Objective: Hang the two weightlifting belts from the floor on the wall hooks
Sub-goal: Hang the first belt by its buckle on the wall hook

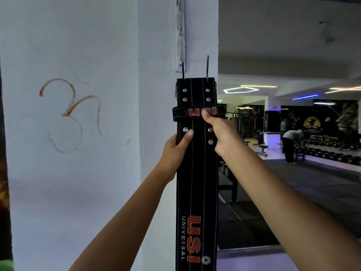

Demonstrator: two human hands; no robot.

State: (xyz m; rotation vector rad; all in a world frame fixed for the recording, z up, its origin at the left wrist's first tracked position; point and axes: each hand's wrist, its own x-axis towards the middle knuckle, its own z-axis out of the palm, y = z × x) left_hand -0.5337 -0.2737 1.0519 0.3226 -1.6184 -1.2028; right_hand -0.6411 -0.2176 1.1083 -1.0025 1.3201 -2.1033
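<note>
Black weightlifting belt [196,173] held vertical against white pillar [158,133], buckle end up. Two buckle prongs [207,66] sticking up above top edge, metal buckle frame [176,91] visible at left edge near top. Rivets in two columns below top edge; keeper loop [179,115] across belt with orange "USI" lettering. Same logo plus "UNIVERSAL" further down; lower end runs out of frame. Only one belt in view.

Left hand [173,151] clamped on belt's left edge, thumb on front face just below a rivet. Right hand [220,133] closed on right edge, thumb pressed onto keeper loop. Hands apart, one per side of belt.

White rack strip [179,36] on pillar above belt, hooks hard to make out. Cannot tell whether belt hangs on anything. Orange symbol [70,114] drawn on wall, left. Gym floor at right, person [291,145] bent over near dumbbell rack [332,149].
</note>
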